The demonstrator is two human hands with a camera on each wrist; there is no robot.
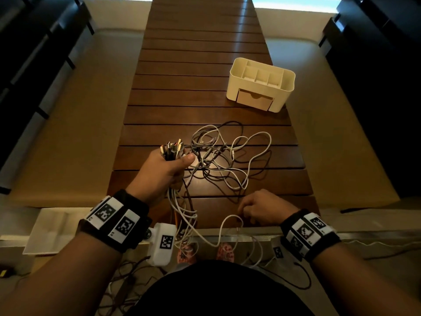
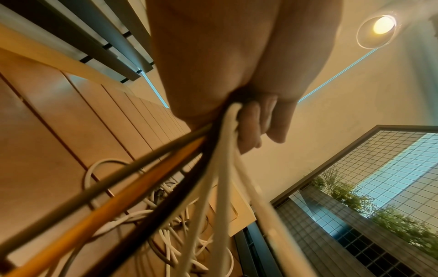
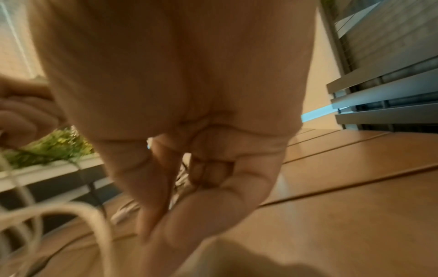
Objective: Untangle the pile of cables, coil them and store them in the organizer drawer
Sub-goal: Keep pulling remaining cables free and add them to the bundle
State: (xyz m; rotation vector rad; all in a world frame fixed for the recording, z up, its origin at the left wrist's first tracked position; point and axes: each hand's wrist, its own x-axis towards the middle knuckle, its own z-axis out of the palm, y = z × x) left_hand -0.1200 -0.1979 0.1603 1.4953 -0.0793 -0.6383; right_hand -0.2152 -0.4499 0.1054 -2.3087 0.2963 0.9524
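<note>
- Right hand (image 1: pixel 259 207) sits at the near table edge, closest to the body – fingers curled in, thumb against the fingertips; a white cable (image 1: pixel 224 224) loops off its left side, but whether it is actually pinched I cannot tell.
- Left hand (image 1: pixel 163 172) is raised left of the cable pile, fist closed round a bundle of cables (image 2: pixel 189 168) – white, grey, orange, black.
- Plugs (image 1: pixel 173 148) stick up out of the top of that fist; the loose ends hang below it over the table edge.
- Cable pile (image 1: pixel 227 160) lies tangled on the wooden slat table (image 1: pixel 205 65), just right of the left hand, with strands running into the fist.
- Organizer (image 1: pixel 260 84) stands beyond the pile, toward the right table edge, well apart from both hands – its drawer (image 1: pixel 254 100) faces the person and looks closed.
</note>
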